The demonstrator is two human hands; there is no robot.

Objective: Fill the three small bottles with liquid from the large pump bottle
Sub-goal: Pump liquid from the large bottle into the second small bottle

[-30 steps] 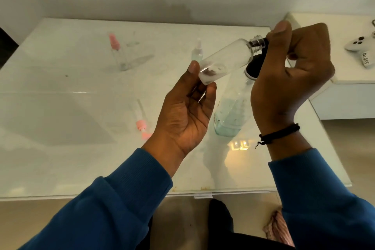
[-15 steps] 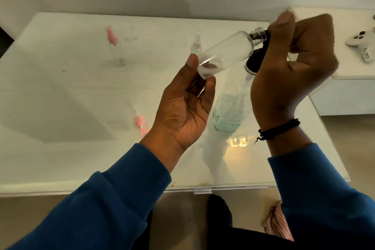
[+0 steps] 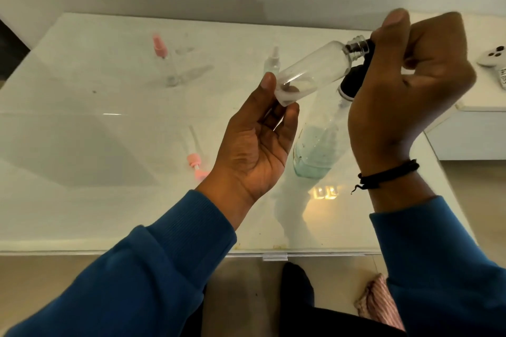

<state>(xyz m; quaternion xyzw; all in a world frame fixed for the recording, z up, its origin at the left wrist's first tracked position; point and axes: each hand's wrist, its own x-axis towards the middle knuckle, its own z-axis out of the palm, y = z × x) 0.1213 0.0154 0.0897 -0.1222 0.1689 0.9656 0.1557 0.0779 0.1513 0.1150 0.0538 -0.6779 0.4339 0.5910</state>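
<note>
The white glossy desk is carrying the large clear plastic pump bottle, which is standing near the front right with pale green liquid low in its body; its black pump head is sitting under the right hand. The risk is judged to lie at the nozzle: the small clear empty bottle is being held tilted, mouth up and to the right against the pump, and if that mouth is drifting off the spout while the head is being pressed, liquid would be running over the fingers and onto the desk. A hard press could also be tipping the tall bottle, since neither hand appears to be steadying its body. The right hand is curling round the pump head, thumb raised above it. The left hand is staying half open, pinching the small bottle's base between thumb and fingertips. Further back, a pink-capped small bottle and a clear-capped small bottle are standing apart, and a loose pink pump cap is lying beside the left wrist.
</note>
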